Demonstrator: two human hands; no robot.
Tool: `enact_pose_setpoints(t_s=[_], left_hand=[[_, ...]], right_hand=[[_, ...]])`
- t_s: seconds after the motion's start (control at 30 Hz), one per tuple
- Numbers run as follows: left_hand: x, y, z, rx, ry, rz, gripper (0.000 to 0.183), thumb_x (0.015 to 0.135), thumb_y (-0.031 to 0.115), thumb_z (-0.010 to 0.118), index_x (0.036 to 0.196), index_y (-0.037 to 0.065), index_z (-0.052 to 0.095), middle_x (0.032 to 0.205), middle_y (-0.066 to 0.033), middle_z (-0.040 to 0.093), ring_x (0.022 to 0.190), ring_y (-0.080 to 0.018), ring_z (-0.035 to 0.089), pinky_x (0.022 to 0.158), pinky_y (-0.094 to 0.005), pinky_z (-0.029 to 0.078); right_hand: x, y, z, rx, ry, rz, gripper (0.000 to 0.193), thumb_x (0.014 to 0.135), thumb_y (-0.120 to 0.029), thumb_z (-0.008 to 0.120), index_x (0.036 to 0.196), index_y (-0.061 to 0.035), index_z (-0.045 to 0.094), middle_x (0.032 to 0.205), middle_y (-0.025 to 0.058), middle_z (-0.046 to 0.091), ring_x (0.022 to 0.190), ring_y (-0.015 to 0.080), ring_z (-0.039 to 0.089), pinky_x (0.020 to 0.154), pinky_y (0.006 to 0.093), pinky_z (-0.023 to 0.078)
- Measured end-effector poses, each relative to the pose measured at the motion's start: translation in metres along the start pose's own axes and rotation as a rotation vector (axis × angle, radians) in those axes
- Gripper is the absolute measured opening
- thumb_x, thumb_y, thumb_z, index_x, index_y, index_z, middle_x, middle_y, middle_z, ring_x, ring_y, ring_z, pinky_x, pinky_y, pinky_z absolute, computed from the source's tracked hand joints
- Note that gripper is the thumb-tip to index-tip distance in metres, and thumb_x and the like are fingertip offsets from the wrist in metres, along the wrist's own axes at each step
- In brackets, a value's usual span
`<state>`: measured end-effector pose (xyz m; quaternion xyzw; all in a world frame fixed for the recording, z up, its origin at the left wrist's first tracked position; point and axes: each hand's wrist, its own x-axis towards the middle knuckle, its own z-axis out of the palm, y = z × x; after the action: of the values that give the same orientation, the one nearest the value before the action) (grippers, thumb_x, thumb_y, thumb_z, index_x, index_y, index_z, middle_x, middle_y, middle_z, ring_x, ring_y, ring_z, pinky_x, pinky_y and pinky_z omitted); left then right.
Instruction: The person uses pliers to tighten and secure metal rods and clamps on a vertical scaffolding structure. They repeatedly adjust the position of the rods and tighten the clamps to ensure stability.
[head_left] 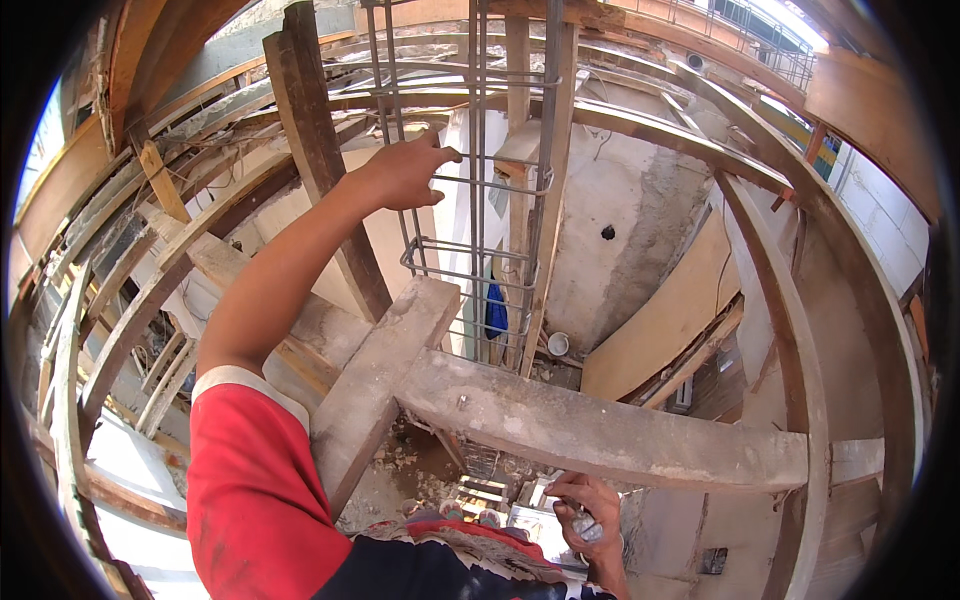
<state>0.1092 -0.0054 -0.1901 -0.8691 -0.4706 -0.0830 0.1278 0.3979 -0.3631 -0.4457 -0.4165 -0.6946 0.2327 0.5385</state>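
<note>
My left arm stretches forward to a tall cage of steel reinforcing bars [478, 210], made of upright rods tied with bent rectangular stirrups. My left hand [408, 175] is at the cage's near left rod, beside a stirrup. Its fingers are stretched out and apart. Low in front of my body, my right hand [588, 512] is curled around a small shiny, clear-looking bundle [587, 527]; what it is made of is hard to make out. Between the hands runs a thick timber beam [600, 420], meeting a shorter beam [385, 365] at the left.
A dark wooden post [325, 160] stands left of the cage. Curved-looking timbers [770, 270] frame the right side. Far below lie a white bucket [558, 344], a leaning plywood sheet [665, 320] and rubble [400, 465]. A blue cloth-like thing [496, 308] shows behind the bars.
</note>
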Motion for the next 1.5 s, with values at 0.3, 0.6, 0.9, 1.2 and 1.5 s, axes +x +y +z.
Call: enact_pose_setpoints(t_s=[0.3, 0.6, 0.9, 1.2, 1.5], left_hand=[[-0.011, -0.021, -0.003, -0.109, 0.105, 0.053, 0.063, 0.081, 0.032, 0.078, 0.137, 0.012, 0.058, 0.122, -0.0175, 0.062, 0.110, -0.0328, 0.062, 0.096, -0.0437, 0.050], [-0.049, -0.013, -0.033, -0.247, 0.337, 0.047, 0.034, 0.094, 0.030, 0.066, 0.118, 0.007, 0.069, 0.096, -0.0159, 0.070, 0.085, -0.0285, 0.066, 0.080, -0.0399, 0.052], [-0.161, -0.070, -0.045, -0.319, 1.222, -0.066, 0.021, 0.103, 0.020, 0.060, 0.114, 0.002, 0.062, 0.089, -0.0041, 0.064, 0.078, -0.0085, 0.053, 0.071, -0.0277, 0.047], [-0.263, -0.037, 0.037, -0.230, 0.854, -0.212, 0.016, 0.106, 0.015, 0.049, 0.109, -0.001, 0.050, 0.090, -0.0120, 0.054, 0.079, -0.0214, 0.050, 0.075, -0.0344, 0.043], [-0.267, -0.018, 0.057, -0.227, 0.756, -0.214, 0.012, 0.104, 0.010, 0.048, 0.106, -0.002, 0.048, 0.087, -0.0147, 0.052, 0.073, -0.0263, 0.049, 0.069, -0.0378, 0.042]], right_hand=[[0.040, -0.148, -0.068, 0.327, 0.470, -0.603, 0.020, 0.101, -0.027, 0.063, 0.099, -0.0073, 0.060, 0.067, 0.0030, 0.053, 0.055, 0.0125, 0.045, 0.048, 0.0241, 0.040], [0.099, -0.165, -0.084, -0.325, 0.935, -0.042, 0.036, 0.104, -0.032, 0.060, 0.119, -0.0002, 0.061, 0.075, 0.0041, 0.055, 0.056, 0.0055, 0.046, 0.048, 0.0205, 0.035], [0.101, -0.157, -0.097, -0.399, 0.761, 0.015, 0.034, 0.107, -0.030, 0.054, 0.123, -0.0008, 0.059, 0.085, 0.0029, 0.054, 0.055, 0.0038, 0.042, 0.048, 0.0191, 0.030], [0.122, -0.141, -0.107, -0.525, 0.332, 0.080, 0.029, 0.104, -0.017, 0.051, 0.125, 0.0022, 0.061, 0.099, 0.0117, 0.067, 0.084, 0.0192, 0.063, 0.076, 0.0346, 0.050], [0.098, -0.146, -0.095, -0.969, 0.247, 0.087, 0.033, 0.086, -0.004, 0.064, 0.118, -0.0009, 0.065, 0.094, 0.0162, 0.061, 0.078, 0.0325, 0.058, 0.072, 0.0395, 0.046]])
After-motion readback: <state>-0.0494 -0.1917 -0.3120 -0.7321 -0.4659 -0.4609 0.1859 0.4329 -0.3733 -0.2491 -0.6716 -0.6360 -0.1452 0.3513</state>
